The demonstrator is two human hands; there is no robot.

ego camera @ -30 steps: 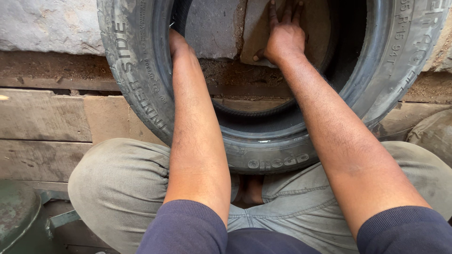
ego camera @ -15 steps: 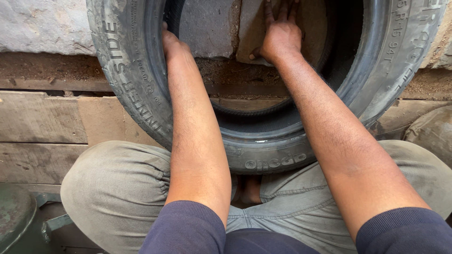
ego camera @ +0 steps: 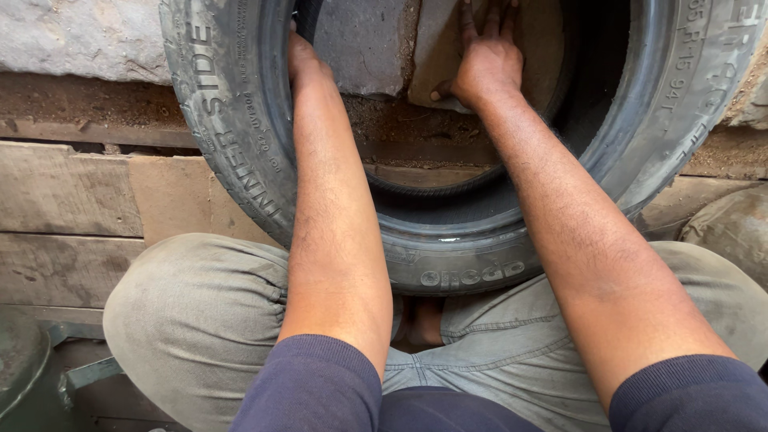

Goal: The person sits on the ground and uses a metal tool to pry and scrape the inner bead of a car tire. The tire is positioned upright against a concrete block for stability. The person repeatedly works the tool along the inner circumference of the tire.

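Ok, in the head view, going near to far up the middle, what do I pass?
Dark blue sleeves → grey-green trousers over the knees → tyre's lower sidewall → left hand on the tyre's inner rim and right hand flat on a stone block → grey stone wall.

Navy sleeves (ego camera: 320, 384) pushed above elbows; dusty grey-khaki trousers (ego camera: 192, 320); bare forearms.

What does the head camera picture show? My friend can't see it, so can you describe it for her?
A person sits with a black tyre standing upright between their knees, both arms reaching into its opening. The left hand grips the tyre's inner rim, and the right hand presses flat on a stone block seen through the hole. Grey trousers and wooden planks fill the rest.
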